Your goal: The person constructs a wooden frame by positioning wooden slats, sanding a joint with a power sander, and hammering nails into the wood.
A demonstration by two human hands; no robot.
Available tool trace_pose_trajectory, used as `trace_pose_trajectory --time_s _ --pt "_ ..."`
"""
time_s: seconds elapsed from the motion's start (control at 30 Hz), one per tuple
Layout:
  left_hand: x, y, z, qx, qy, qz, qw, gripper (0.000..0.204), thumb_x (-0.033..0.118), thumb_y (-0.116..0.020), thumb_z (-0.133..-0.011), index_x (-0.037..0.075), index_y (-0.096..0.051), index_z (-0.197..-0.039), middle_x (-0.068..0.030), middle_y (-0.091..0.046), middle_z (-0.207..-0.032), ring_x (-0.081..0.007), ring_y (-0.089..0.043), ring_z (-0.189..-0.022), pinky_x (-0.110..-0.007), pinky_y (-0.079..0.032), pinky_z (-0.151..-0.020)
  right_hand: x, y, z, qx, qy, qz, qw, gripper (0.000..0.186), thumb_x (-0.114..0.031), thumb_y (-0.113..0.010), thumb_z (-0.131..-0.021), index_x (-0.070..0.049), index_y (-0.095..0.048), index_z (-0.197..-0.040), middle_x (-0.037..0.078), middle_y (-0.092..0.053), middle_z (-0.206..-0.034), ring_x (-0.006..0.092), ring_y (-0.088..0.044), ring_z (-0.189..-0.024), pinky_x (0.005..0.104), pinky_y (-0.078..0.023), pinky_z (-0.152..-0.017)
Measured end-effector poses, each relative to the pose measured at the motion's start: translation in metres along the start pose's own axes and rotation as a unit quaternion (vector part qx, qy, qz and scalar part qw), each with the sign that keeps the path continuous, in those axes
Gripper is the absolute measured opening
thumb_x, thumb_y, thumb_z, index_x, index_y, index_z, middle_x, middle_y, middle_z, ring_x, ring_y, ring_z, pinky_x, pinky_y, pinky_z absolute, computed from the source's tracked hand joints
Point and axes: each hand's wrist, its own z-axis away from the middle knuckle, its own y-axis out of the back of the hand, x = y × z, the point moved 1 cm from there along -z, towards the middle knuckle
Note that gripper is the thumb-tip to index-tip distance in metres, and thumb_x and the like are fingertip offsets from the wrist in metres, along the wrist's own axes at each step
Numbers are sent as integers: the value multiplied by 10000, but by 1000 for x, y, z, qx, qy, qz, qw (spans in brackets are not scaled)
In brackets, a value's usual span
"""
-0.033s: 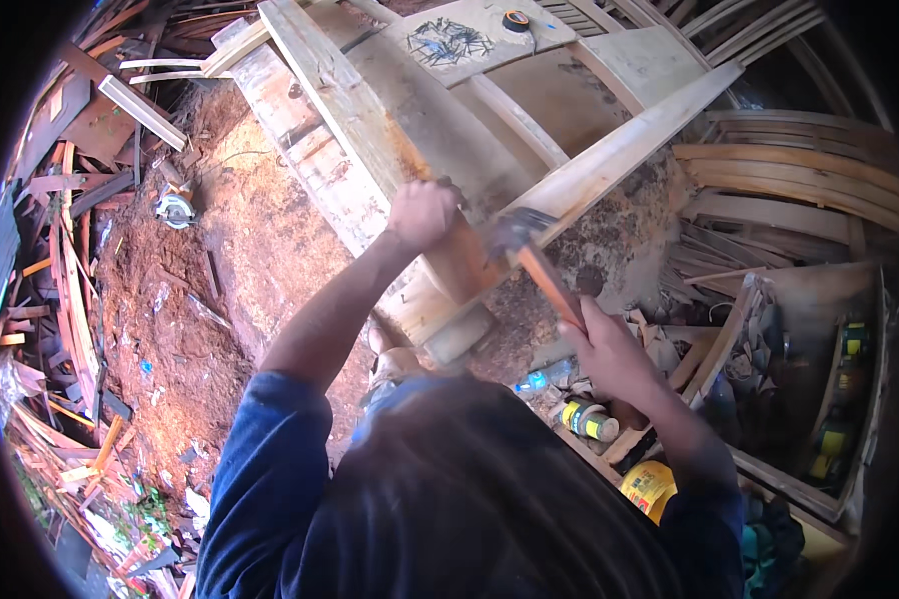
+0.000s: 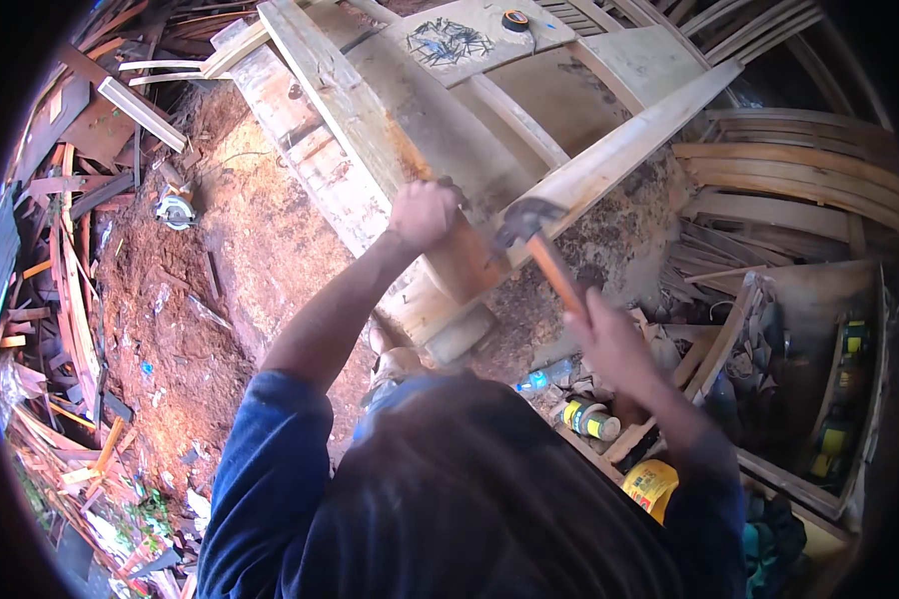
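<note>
My right hand (image 2: 609,341) is closed round the wooden handle of a claw hammer (image 2: 561,278). The metal head is by the near corner of a wooden frame (image 2: 624,158), where two boards meet; whether it touches the wood I cannot tell. My left hand (image 2: 425,215) grips the upper edge of a long wooden board (image 2: 335,90), its fingers curled over the far side and partly hidden. That board lies along the left side of the frame. Any nail at the corner is too small or blurred to make out.
A pile of nails (image 2: 448,42) and a tape measure (image 2: 514,20) lie on a panel at the far side. A circular saw (image 2: 175,208) sits on the sawdust-covered ground at left. Scrap wood (image 2: 75,270) lines the left. Curved wooden pieces (image 2: 799,175) are stacked at right, above an open wooden box (image 2: 789,489).
The hammer and my right hand have shifted slightly right, and the handle stands a little steeper. My left hand stays in place on the board.
</note>
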Motion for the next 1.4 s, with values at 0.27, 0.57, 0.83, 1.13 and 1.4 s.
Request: trace_pose_trajectory --time_s 0.27,0.57,0.83,1.13,1.4 --pt "-14 3 19 -17 56 -27 998 222 182 -576 -879 237 -772 -967 -70 -720 -954 -303 -722 -764 -431 -580 -726 -77 115 5 312 60 -520 793 202 -266 -505 -1058 -93 -547 -1154 35 -545 -677 142 -562 -514 279 -494 -478" --pt "5 26 5 -52 72 6 996 222 190 -569 -908 198 -747 -1041 -84 -727 -998 -295 -727 -823 -420 -566 -790 -31 32 4 -29 -132 -169 976 318 -295 -573 -1006 21 -551 -1030 248 -641 -797 415 -674 -754 499 -482 -678" --pt "-15 18 32 304 -21 42 951 196 225 -499 -1007 104 -653 -987 -123 -636 -758 -270 -612 -564 -399 -491 -557 -46 17 16 130 -65 -204 968 284 -230 -572 -1017 13 -497 -1144 195 -561 -676 274 -658 -661 422 -486 -618" --pt "41 57 85 -3 346 754 559 164 193 -592 -1026 70 -639 -929 65 -400 -639 -35 -275 -490 -222 -218 -448 -4 16 14 50 -127 -273 952 293 -286 -554 -1032 6 -555 -1010 143 -588 -674 285 -621 -588 414 -469 -555" --pt "42 37 99 49 241 450 858 222 212 -727 -917 -10 -722 -919 -56 -682 -727 -111 -580 -613 -295 -464 -572 -9 -9 27 19 -154 -429 890 208 -242 -536 -1053 -53 -525 -966 -13 -473 -601 87 -462 -440 279 -396 -416"
